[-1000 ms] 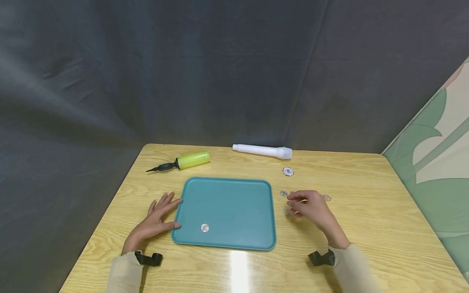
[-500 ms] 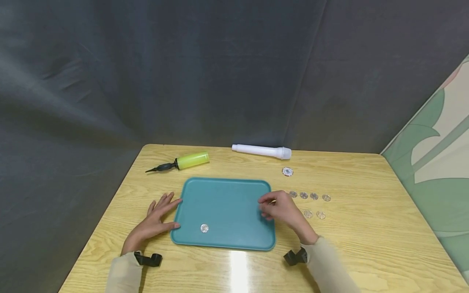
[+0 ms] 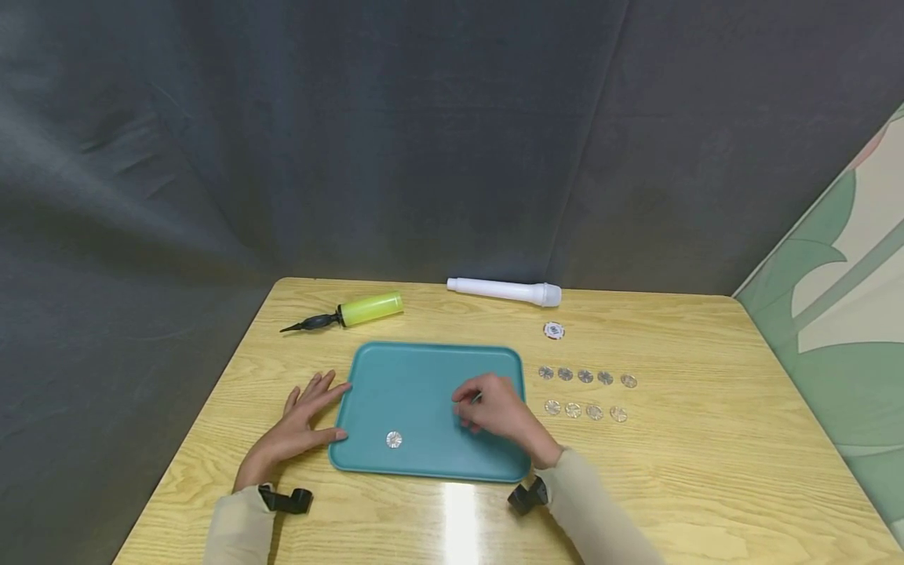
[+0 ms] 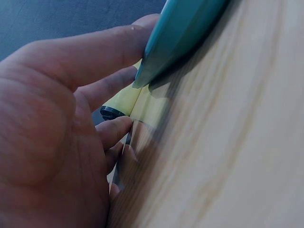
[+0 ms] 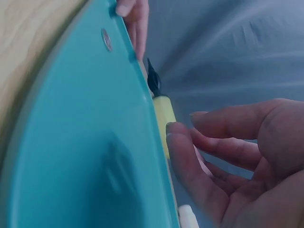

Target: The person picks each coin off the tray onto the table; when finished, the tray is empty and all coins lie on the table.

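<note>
My left hand (image 3: 293,430) lies at the left edge of the teal tray (image 3: 431,392), fingers spread and thumb touching the rim. In the left wrist view, its thumb and forefinger meet the tray's side (image 4: 178,45). Over the tray's right half hovers my right hand (image 3: 497,408), fingers loosely bent. The right wrist view shows a gap between thumb and forefinger (image 5: 183,152), with nothing seen held. One small clear, patterned round disc (image 3: 394,439) lies in the tray's front left. Right of the tray, similar discs lie in two rows, a back row (image 3: 585,377) and a front row (image 3: 573,410).
Behind the tray lie a yellow-green hand pump (image 3: 370,309) with a black nozzle and a white toy microphone (image 3: 501,289). A poker chip (image 3: 554,330) lies in front of the microphone. A dark curtain (image 3: 452,141) hangs behind the wooden table (image 3: 706,455).
My right hand has moved left, from the discs beside the tray to above the tray, uncovering both rows. The left hand has stayed at the tray's edge.
</note>
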`<state>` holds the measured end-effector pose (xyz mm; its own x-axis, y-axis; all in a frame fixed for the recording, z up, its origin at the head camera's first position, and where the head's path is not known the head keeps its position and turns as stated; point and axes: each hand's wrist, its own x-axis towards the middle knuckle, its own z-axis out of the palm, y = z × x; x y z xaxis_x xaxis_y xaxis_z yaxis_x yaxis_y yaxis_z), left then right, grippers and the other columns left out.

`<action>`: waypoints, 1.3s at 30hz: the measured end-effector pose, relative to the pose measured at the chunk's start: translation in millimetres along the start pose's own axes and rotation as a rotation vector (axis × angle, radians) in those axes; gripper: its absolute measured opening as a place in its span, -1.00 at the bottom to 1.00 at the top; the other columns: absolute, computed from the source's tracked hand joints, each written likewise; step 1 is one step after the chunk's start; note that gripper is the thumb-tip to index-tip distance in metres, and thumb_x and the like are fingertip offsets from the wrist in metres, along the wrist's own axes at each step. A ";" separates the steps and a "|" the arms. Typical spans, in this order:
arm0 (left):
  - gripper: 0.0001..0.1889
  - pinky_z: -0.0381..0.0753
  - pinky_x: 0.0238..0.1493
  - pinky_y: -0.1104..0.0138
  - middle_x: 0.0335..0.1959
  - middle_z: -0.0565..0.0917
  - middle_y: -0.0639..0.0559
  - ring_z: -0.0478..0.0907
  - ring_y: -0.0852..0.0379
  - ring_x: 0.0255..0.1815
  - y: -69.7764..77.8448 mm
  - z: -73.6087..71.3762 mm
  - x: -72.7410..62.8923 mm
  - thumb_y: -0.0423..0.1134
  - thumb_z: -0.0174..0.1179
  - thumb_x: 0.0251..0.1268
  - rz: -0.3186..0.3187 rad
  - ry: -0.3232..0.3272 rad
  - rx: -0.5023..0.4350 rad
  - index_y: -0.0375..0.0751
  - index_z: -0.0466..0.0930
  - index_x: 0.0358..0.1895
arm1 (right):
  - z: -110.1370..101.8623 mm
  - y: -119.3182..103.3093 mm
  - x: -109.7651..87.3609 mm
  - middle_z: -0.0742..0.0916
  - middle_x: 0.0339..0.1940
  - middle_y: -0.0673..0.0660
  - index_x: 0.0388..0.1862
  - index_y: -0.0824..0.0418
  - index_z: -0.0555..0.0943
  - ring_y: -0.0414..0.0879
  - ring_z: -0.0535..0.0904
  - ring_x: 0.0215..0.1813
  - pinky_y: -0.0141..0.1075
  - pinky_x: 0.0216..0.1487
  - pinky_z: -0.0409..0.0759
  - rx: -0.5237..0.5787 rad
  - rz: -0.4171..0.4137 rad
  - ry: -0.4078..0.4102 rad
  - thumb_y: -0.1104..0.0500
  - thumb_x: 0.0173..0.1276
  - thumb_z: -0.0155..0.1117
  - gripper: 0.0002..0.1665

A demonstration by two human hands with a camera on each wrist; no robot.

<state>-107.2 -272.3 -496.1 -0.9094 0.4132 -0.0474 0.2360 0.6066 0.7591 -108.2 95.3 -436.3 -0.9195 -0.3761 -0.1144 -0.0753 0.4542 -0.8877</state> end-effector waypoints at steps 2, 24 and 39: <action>-0.17 -0.55 0.49 -0.36 0.65 -0.06 -0.35 -0.37 -0.43 0.66 -0.3 -0.1 -0.1 -0.07 0.43 0.17 0.002 0.000 0.000 -0.07 0.29 0.52 | 7.2 -2.3 3.5 0.76 -0.45 0.18 -0.15 0.42 0.74 -0.16 0.67 -0.57 -0.31 -0.55 0.69 -0.031 -0.009 -0.007 0.36 0.30 0.33 -0.82; -0.17 -0.55 0.49 -0.36 0.65 -0.06 -0.34 -0.37 -0.42 0.66 0.4 0.0 -0.7 -0.06 0.42 0.18 -0.006 -0.002 0.005 -0.07 0.29 0.53 | 64.9 -17.3 24.5 0.73 -0.49 0.10 -0.26 0.38 0.75 -0.33 0.49 -0.62 -0.49 -0.56 0.53 -0.180 -0.103 -0.059 0.38 0.14 0.43 -0.85; -0.19 -0.58 0.48 -0.36 0.65 -0.07 -0.36 -0.39 -0.42 0.66 0.5 -0.9 -1.8 -0.07 0.41 0.19 0.000 -0.006 -0.022 -0.04 0.30 0.52 | 84.5 -22.8 23.1 0.79 -0.40 0.06 -0.26 0.23 0.79 -0.22 0.64 -0.32 -0.49 -0.23 0.55 -0.384 -0.176 -0.047 0.19 0.09 0.55 -0.78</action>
<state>-105.8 -273.3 -495.0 -0.9074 0.4172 -0.0511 0.2283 0.5913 0.7734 -95.1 7.9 -456.3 -0.8621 -0.5068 -0.0038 -0.3760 0.6446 -0.6657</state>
